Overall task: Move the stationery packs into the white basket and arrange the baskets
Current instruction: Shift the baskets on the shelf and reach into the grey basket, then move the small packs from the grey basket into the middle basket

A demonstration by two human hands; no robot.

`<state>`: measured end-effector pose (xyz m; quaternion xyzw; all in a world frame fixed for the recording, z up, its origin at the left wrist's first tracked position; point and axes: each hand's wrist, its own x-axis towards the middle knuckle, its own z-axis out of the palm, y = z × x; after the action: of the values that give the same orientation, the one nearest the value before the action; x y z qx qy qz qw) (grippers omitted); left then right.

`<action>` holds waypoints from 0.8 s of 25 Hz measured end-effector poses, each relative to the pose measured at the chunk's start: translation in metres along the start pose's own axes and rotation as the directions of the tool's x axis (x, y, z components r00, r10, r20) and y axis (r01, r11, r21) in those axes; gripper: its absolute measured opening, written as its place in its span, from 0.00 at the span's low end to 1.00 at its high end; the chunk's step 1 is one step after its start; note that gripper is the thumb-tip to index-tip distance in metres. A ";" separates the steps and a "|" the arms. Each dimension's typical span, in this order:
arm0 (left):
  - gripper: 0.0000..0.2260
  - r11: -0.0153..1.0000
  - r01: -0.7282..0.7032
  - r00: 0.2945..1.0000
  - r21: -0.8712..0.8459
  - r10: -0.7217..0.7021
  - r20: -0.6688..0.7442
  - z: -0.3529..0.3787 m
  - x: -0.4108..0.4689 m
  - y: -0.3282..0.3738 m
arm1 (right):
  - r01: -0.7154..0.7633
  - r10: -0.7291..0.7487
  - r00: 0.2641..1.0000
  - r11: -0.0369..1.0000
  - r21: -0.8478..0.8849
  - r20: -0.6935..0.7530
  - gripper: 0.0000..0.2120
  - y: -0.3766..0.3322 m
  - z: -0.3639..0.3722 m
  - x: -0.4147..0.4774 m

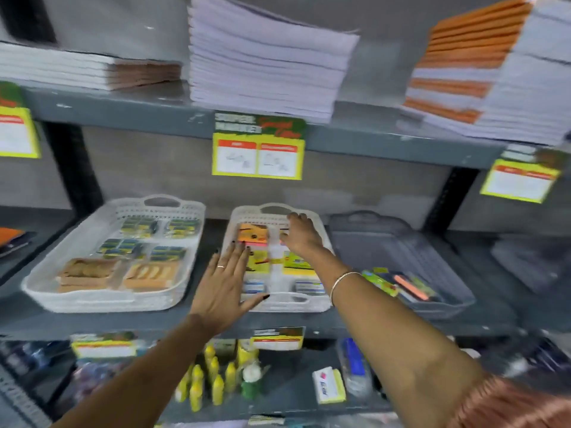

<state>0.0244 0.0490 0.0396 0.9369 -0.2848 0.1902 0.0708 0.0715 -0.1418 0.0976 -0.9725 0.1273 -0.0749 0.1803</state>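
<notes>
Hands (262, 261) over white basket (279, 305), packs (296, 264) beneath

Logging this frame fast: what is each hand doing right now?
Left hand: open, fingers spread over the middle white basket's left edge, holding nothing.
Right hand: inside that basket over the packs; grip cannot be told.

**Both arms extended, hands open**

Left hand (227, 281) — palm down, fingers straight and spread, thumb splayed to the right; dark nail polish, a ring on one finger. Forearm bare, rising from the lower left edge of view.

Right hand (301, 234) — reached further forward than the left, palm down, fingers loosely curved and apart, gripping nothing visible. A thin bangle sits at the wrist. Forearm bare, a pinkish-orange sleeve showing at the lower right corner.
</notes>
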 end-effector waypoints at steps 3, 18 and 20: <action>0.42 0.992 -0.124 0.990 0.007 0.123 0.067 0.018 0.024 0.075 | -0.171 0.169 0.983 0.985 -0.030 -0.067 0.24 0.083 -0.026 -0.010; 0.42 0.992 -0.123 0.956 0.039 0.108 0.273 0.042 0.027 0.119 | -0.564 0.587 0.793 0.808 -0.170 0.159 0.24 0.266 -0.049 -0.046; 0.42 0.992 -0.124 0.956 0.039 0.109 0.271 0.042 0.026 0.118 | -0.600 0.612 0.770 0.791 -0.120 0.181 0.28 0.266 -0.050 -0.046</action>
<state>-0.0080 -0.0720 0.0142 0.9372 -0.3409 0.0732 -0.0059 -0.0407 -0.3860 0.0406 -0.8863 0.4161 0.0938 0.1801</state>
